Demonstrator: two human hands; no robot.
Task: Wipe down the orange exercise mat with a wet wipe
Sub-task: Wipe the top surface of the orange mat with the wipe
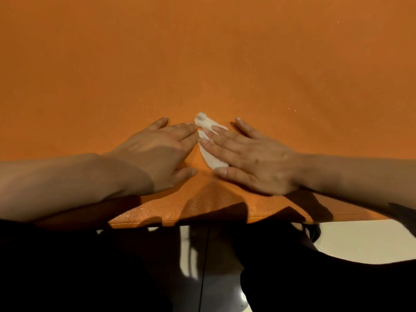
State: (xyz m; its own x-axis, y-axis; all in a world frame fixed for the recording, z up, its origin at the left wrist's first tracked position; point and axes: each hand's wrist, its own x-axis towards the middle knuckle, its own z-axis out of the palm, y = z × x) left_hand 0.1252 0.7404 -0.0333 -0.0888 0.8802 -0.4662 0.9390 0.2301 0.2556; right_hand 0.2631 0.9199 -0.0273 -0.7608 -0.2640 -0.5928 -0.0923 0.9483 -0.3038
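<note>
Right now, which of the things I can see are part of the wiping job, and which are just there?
Part of the job:
- orange mat
- white wet wipe, flat on the mat
- right hand, fingers straight, pressing on the wipe
- left hand, fingers straight, fingertips at the wipe's far end

Just there:
- pale floor beside the mat's near edge
- person's dark clothing
</note>
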